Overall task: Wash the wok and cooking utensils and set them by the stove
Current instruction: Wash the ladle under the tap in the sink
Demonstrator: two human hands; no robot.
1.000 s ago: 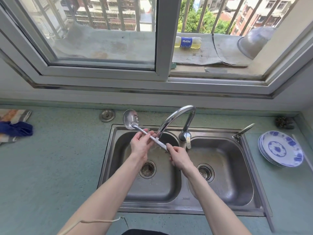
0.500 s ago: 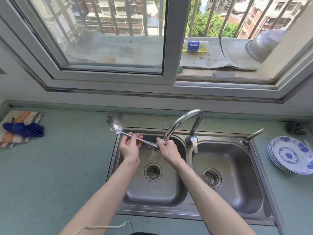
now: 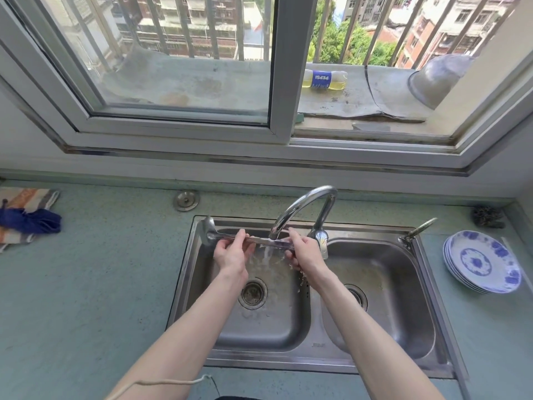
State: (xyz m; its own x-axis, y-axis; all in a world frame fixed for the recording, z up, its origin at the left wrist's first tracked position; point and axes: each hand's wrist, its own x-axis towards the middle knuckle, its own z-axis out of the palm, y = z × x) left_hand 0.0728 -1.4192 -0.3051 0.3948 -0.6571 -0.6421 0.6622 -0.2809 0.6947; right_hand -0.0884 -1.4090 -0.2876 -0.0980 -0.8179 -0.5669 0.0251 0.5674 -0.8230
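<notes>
A steel ladle (image 3: 212,233) lies level over the left basin of the double sink (image 3: 184,284), its bowl turned sideways at the basin's left rim. My left hand (image 3: 232,255) grips the handle near the bowl. My right hand (image 3: 305,255) grips the handle's far end. Water runs from the curved faucet (image 3: 302,207) onto the handle between my hands and splashes into the basin. No wok is in view.
A stack of blue-and-white plates (image 3: 481,262) sits on the counter at the right. Folded cloths (image 3: 26,216) lie at the far left. A scourer (image 3: 487,216) sits in the back right corner. A metal bowl (image 3: 438,79) and a bottle (image 3: 323,79) rest on the window ledge.
The ladle has dropped from a raised tilt to level, its bowl now down at the sink's left rim. Both hands have kept their grip. Water now runs over the handle.
</notes>
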